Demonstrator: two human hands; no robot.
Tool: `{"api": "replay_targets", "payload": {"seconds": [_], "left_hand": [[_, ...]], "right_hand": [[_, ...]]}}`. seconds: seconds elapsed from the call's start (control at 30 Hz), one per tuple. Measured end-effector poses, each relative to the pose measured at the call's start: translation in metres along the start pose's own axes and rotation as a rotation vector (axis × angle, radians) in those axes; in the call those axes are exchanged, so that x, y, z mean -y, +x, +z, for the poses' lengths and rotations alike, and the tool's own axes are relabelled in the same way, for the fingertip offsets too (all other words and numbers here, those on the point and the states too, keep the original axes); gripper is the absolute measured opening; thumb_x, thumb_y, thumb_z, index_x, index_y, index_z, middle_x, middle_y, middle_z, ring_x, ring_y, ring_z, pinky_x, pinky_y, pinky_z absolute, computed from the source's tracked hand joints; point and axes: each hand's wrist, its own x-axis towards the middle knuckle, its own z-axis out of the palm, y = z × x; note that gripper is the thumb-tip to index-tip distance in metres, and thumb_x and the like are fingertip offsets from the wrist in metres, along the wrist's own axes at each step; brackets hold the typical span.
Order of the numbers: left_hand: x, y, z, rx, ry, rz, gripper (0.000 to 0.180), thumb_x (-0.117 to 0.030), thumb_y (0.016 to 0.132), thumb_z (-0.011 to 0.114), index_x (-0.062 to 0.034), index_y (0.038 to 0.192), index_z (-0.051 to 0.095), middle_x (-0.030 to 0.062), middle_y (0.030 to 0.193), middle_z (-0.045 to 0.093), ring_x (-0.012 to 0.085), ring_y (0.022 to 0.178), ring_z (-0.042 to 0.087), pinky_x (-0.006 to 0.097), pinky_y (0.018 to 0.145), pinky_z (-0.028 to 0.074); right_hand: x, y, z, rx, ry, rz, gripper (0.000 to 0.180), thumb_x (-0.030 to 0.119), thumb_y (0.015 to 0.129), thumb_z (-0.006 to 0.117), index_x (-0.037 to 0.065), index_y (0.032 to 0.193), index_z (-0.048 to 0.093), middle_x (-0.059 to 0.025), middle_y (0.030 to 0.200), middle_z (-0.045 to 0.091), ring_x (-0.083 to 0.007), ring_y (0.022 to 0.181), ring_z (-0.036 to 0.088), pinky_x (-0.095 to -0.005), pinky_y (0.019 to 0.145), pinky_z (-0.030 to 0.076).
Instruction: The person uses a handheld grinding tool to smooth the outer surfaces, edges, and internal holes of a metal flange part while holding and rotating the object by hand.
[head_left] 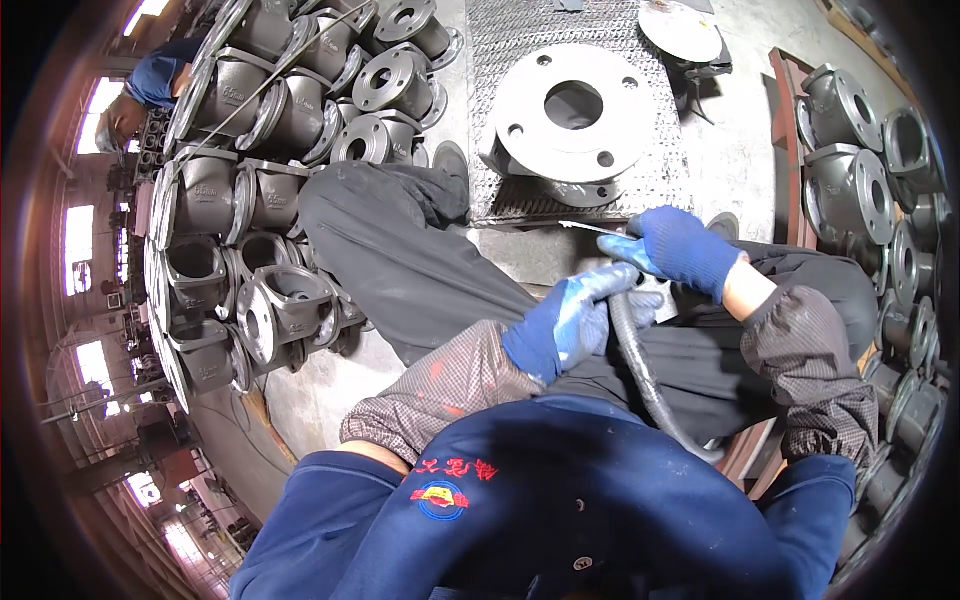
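My left hand (565,325), in a blue coated glove, is closed round the upper end of a dark grey hose (638,365). The hose curves down over my lap to the right. My right hand (685,250), gloved alike, is closed on a thin pale metal rod (588,229) that sticks out to the left. Both hands are close together over my lap; the fitting between them is mostly hidden. Just beyond them, a grey valve body with a round flange (530,110) stands on a textured metal bench (490,190). Neither hand touches it.
Rows of stacked grey valve bodies (285,305) rise at my left. More castings (850,190) stand at the right behind a rust-red frame (790,100). A round pale disc (680,30) sits on a stand at the far right. Another person (155,85) bends at the far left.
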Motion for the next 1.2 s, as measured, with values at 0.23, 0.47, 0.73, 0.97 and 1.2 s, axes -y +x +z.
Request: {"api": "replay_targets", "payload": {"seconds": [0.23,0.47,0.73,0.97,1.2], "left_hand": [[0.008,-0.020,-0.003,0.412,0.787,0.659,0.038,0.002,0.093,0.044,0.0010,0.131,0.040,0.0203,0.108,0.060,0.0262,0.087,0.065,0.032,0.076,0.055],[-0.030,-0.048,-0.026,-0.131,0.541,0.516,0.058,-0.040,0.101,0.023,0.0066,0.109,0.056,0.0181,0.094,0.066,0.0223,0.078,0.066,0.031,0.073,0.053],[-0.083,-0.013,-0.016,0.049,0.778,0.971,0.043,-0.022,0.102,0.030,0.0118,0.126,0.038,0.0242,0.120,0.053,0.0307,0.112,0.056,0.038,0.097,0.045],[-0.086,-0.004,-0.019,-0.001,0.466,0.955,0.033,-0.007,0.100,0.028,0.0136,0.119,0.045,0.0230,0.113,0.057,0.0291,0.104,0.061,0.035,0.092,0.050],[-0.087,-0.004,-0.017,-0.013,0.515,0.992,0.034,-0.010,0.101,0.028,0.0128,0.117,0.047,0.0228,0.112,0.058,0.0276,0.104,0.061,0.035,0.091,0.051]], "right_hand": [[0.025,-0.001,-0.011,0.331,0.298,-0.159,0.040,0.024,0.081,0.063,-0.007,0.106,0.061,-0.0112,0.081,0.064,-0.0163,0.074,0.062,-0.0290,0.068,0.050],[0.051,-0.044,-0.055,0.059,1.001,-0.186,0.051,0.011,0.084,0.064,-0.009,0.127,0.047,-0.0082,0.091,0.064,-0.0083,0.068,0.058,-0.0217,0.063,0.049],[0.054,-0.034,-0.028,-0.106,0.892,-0.362,0.055,0.018,0.079,0.067,-0.002,0.127,0.049,-0.0118,0.096,0.065,-0.0103,0.068,0.061,-0.0237,0.063,0.051],[0.057,-0.042,-0.038,-0.053,0.831,-0.148,0.055,0.015,0.079,0.072,-0.007,0.124,0.050,-0.0062,0.086,0.061,-0.0082,0.064,0.058,-0.0216,0.056,0.047],[0.056,-0.039,-0.036,-0.030,0.911,-0.188,0.061,0.019,0.078,0.073,-0.006,0.127,0.047,-0.0141,0.096,0.065,-0.0106,0.070,0.062,-0.0243,0.065,0.052]]}}
